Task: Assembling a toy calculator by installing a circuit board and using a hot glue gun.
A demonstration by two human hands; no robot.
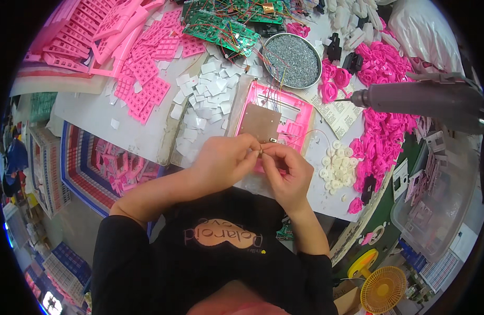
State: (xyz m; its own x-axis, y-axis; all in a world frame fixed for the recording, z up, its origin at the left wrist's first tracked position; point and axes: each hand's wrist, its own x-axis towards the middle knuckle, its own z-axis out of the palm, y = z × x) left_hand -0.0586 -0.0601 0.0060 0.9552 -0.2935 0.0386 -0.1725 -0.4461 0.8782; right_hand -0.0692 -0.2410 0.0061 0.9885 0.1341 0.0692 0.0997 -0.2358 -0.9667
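Note:
My left hand (226,160) and my right hand (289,170) meet fingertip to fingertip at the near edge of a pink plastic housing (306,112). Both are closed in a pinch on something tiny, mostly hidden by the fingers. A thin reddish wire (316,130) arcs out to the right, close to my right hand. Inside the housing lies a brown circuit board (260,122), with a small white-and-black part (273,140) at its near edge. Several thin wires run from the board toward the far side.
A round metal bowl of screws (292,60) stands beyond the housing. White squares (213,89) and pink keypads (147,92) lie left, green circuit boards (221,31) at the back. White round pieces (339,168), pink parts (378,136) and an electric screwdriver (410,100) are at right.

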